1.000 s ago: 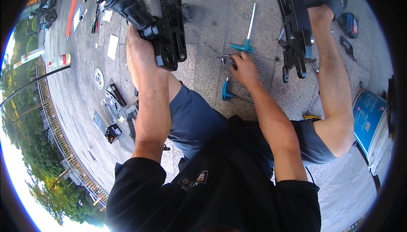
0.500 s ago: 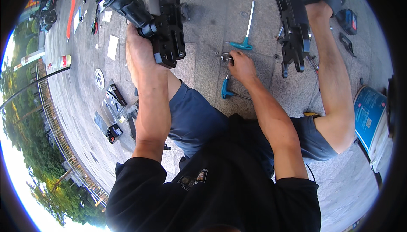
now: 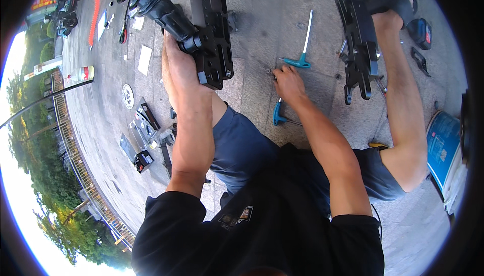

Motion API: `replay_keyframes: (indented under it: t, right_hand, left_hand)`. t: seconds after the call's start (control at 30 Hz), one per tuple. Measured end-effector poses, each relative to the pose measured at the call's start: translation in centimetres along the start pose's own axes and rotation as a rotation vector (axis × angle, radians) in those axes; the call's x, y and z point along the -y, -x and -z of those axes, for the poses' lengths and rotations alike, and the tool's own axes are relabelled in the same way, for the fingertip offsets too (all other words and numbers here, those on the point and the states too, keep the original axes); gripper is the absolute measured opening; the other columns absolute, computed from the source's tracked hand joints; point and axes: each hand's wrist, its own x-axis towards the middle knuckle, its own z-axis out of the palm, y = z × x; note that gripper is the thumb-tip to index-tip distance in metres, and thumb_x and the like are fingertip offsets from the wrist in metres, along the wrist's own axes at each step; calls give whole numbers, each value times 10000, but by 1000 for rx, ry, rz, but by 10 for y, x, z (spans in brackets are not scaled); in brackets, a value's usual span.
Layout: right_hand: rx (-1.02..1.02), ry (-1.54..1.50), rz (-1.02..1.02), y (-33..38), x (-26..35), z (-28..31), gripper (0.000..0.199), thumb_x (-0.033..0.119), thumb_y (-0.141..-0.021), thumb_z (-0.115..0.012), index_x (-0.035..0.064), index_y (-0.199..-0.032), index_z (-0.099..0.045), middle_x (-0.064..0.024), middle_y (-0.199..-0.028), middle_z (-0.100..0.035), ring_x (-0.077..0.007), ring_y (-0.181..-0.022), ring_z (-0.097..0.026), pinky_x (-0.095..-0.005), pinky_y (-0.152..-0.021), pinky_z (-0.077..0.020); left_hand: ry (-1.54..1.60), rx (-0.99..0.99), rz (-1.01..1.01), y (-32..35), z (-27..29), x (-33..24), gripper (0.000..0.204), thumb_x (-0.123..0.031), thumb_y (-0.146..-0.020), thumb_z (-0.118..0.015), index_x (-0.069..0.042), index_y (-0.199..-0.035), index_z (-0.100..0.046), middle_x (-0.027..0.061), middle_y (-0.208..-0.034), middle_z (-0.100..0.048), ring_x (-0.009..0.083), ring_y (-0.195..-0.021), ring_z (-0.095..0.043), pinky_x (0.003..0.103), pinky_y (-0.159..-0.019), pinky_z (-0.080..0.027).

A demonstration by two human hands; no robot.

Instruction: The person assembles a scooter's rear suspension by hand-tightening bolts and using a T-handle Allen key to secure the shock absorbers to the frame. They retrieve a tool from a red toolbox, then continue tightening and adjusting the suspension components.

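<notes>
My left hand (image 3: 182,69) is up against the lower end of a black coil-spring shock absorber (image 3: 174,21), where it meets a slotted black metal arm (image 3: 212,39). Its fingers are hidden behind these parts. On the paving, my right hand (image 3: 289,85) reaches down with fingers bent together at small metal pieces. What is between the fingertips is too small and covered to name. A small ring (image 3: 268,70) lies just left of them. Just beyond the hand is a teal T-handle hex key (image 3: 298,63); a blue T-handle hex key (image 3: 278,113) lies on the near side, partly under the wrist.
A second black metal arm (image 3: 355,39) hangs at right beside my bare leg. Farther right lie a battery pack (image 3: 420,33) and a blue bucket (image 3: 443,147). At left are a brake disc (image 3: 128,96), white paper (image 3: 145,60), opened packaging (image 3: 143,124) and a coiled orange hose (image 3: 94,16).
The whole view has shifted slightly, so things sit farther right and lower. My right hand has moved a little left over the small metal pieces, covering most of them. My left hand stays by the shock absorber.
</notes>
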Motion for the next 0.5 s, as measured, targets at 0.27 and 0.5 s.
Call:
replay_keyframes:
  t: [0.27, 0.5]
  right_hand:
    - [-152, -361, -112, -2, 13, 15, 207, 96, -805, -640, 12, -994, -625, -165, -1011, -634, -329, -956, -612, -382, -817, -505]
    - [-197, -1634, -5, -16, 90, 108, 154, -41, -860, -593, -31, -1012, -608, -79, -898, -662, -121, -831, -646, -258, -756, -550]
  left_hand:
    - [113, 53, 48, 16, -17, -6, 370, -314, -955, -399, 10, -1049, -549, 115, -837, -615, 236, -787, -639, 379, -717, -562]
    - [250, 167, 61, 17, -12, -7, 281, -268, -949, -404, -22, -955, -539, 132, -839, -606, 276, -782, -637, 414, -718, -566]
